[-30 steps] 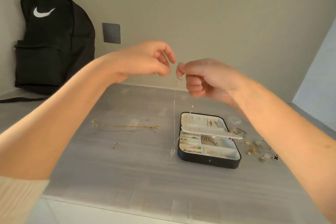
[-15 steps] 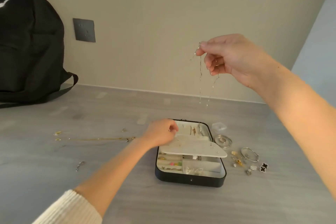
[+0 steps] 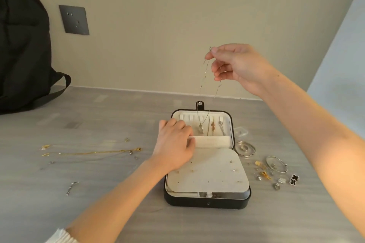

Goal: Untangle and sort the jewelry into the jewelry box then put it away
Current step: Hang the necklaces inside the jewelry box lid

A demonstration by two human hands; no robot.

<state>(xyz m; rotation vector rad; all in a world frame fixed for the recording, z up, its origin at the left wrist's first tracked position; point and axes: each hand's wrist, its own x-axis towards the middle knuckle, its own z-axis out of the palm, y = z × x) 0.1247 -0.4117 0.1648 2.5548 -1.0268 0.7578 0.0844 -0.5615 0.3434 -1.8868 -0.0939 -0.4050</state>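
A black jewelry box (image 3: pixel 205 201) lies open on the grey table, its white earring panel (image 3: pixel 209 173) folded flat over the lower tray. My right hand (image 3: pixel 235 65) is raised above the box and pinches a thin silver necklace (image 3: pixel 203 79) that dangles down; its pendant (image 3: pixel 201 129) hangs against the white lid near the hooks. Two more necklaces hang in the lid beside it. My left hand (image 3: pixel 175 144) rests at the box's left edge, fingers curled on the white pocket rim (image 3: pixel 211 141).
Gold chains (image 3: pixel 98 152) and a small silver piece (image 3: pixel 71 188) lie on the table to the left. Bangles (image 3: pixel 245 149), rings and earrings (image 3: pixel 276 175) are scattered right of the box. A black backpack (image 3: pixel 21 45) leans on the wall at far left, beside a socket (image 3: pixel 74 19).
The earring panel has swung down flat, exposing the lid with its hooks. My right hand has lowered the necklace so its pendant reaches the lid. The left hand stays at the box's left edge.
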